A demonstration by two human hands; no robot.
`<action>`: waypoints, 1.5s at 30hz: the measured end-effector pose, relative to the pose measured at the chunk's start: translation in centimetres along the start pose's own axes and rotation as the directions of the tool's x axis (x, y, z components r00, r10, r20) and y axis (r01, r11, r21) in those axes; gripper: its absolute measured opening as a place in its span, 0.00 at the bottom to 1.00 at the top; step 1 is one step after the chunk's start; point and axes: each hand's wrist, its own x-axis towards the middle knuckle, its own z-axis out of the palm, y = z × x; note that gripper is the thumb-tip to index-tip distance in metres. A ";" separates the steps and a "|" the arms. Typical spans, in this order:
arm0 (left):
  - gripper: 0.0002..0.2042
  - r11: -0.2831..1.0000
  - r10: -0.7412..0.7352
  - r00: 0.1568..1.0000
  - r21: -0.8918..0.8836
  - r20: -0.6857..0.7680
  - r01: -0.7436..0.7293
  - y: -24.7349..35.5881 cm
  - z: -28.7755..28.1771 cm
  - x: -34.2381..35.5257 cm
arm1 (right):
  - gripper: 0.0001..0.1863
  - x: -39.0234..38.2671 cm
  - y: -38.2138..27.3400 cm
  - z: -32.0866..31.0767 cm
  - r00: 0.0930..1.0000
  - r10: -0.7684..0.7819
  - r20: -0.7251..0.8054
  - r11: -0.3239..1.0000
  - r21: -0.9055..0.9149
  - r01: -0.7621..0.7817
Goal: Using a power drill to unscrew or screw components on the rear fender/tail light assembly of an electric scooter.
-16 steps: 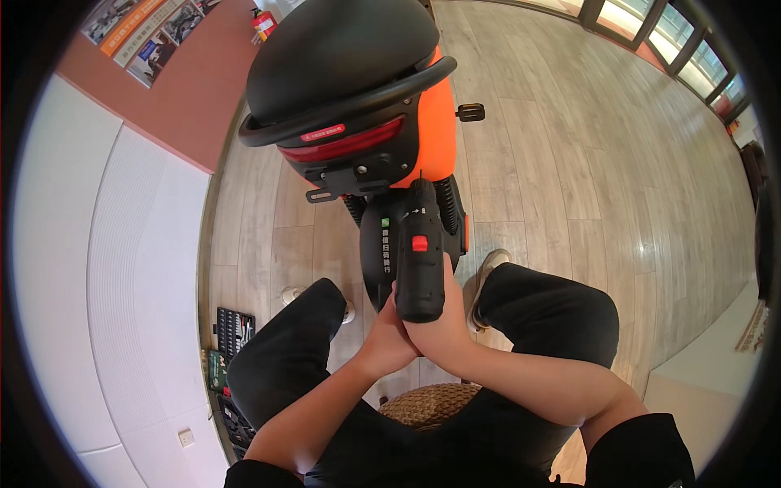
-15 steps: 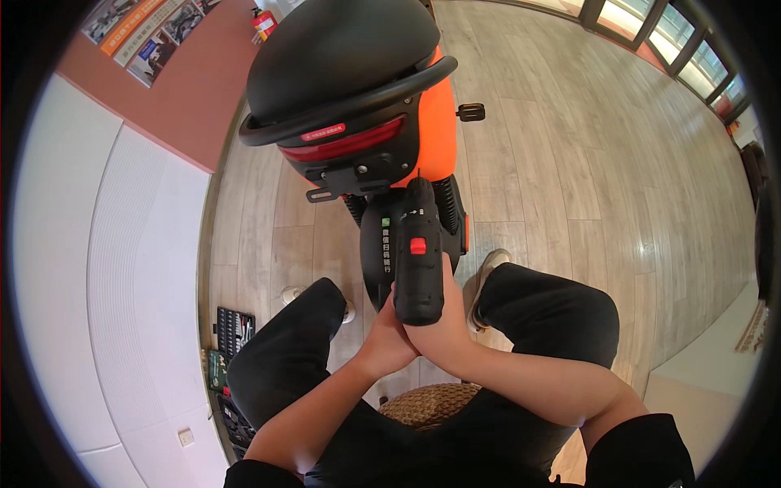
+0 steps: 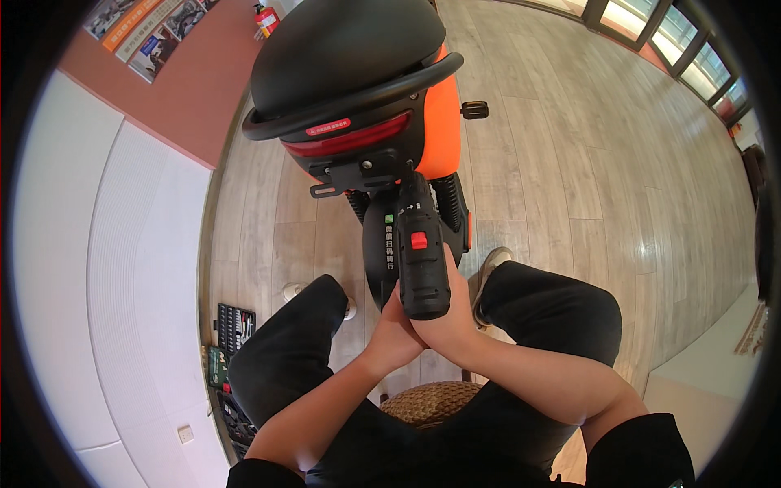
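Observation:
A black cordless drill [image 3: 424, 281] with a red switch on top points away from me at the rear of an orange and black electric bike [image 3: 443, 122]. My right hand [image 3: 452, 324] is closed round its handle, which the drill body mostly hides. Against it from the left presses my left hand [image 3: 394, 335], closed too, at the handle's side. The drill's tip meets the black tail panel near the right side of the plate bracket [image 3: 350, 175], below the red tail light [image 3: 350, 138]; whether it sits in a screw I cannot tell. The rear mudguard [image 3: 378, 264] lies beneath the drill.
Open tool cases [image 3: 235, 327] with sockets and bits lie by the white wall panel [image 3: 146, 268] at left. I sit on a woven stool [image 3: 431, 403], knees apart. A pedal [image 3: 474, 110] sticks out right of the bike. A fire extinguisher [image 3: 266, 20] stands at far left.
The drill's tip has moved slightly left and up onto the tail panel, its back end swinging a little right. Both hands have moved with it, keeping their grip.

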 end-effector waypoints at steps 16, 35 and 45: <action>0.51 0.995 0.007 1.000 -0.098 0.009 -0.006 -0.9 0.0 0.0 | 0.21 0.1 -0.5 0.0 0.998 0.031 0.047 1.000 -0.005 -0.031; 0.42 0.994 -0.034 0.999 -0.103 0.001 0.034 -0.6 -0.9 0.2 | 0.21 0.0 -0.7 0.5 1.000 0.006 0.021 0.999 0.040 -0.007; 0.36 0.998 -0.062 0.997 0.008 -0.039 0.062 -0.2 -0.9 0.0 | 0.22 0.1 -0.5 0.4 0.999 0.002 0.053 1.000 -0.007 -0.002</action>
